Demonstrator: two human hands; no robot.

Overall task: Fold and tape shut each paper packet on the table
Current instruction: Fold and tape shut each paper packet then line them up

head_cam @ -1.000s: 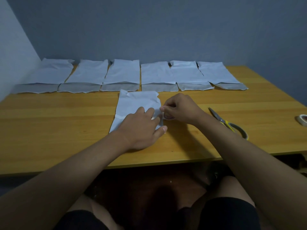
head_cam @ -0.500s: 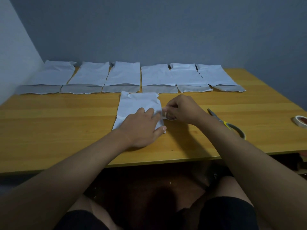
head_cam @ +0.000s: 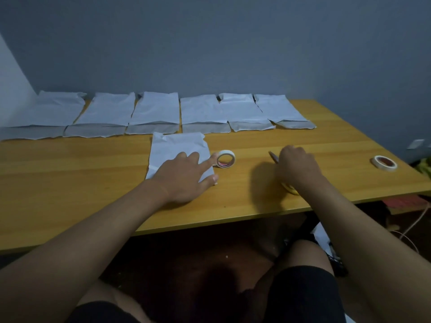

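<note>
A white paper packet [head_cam: 173,148] lies on the wooden table [head_cam: 70,173] in front of me. My left hand [head_cam: 186,177] rests flat on its near part, fingers spread, the index fingertip touching a small tape roll [head_cam: 225,159] that stands on edge just right of the packet. My right hand [head_cam: 295,165] is farther right, lying over the scissors [head_cam: 273,157]; a grey blade tip shows at the knuckles and a yellow handle below the wrist. Whether the fingers grip the scissors is hidden.
Several white packets [head_cam: 154,113] with folded near flaps lie in a row along the back wall. A second tape roll [head_cam: 384,162] lies flat near the table's right edge. My knees are under the front edge.
My right hand left the tape roll beside the packet and moved right onto the scissors. The roll now stands alone by my left index finger. The left hand stays on the packet.
</note>
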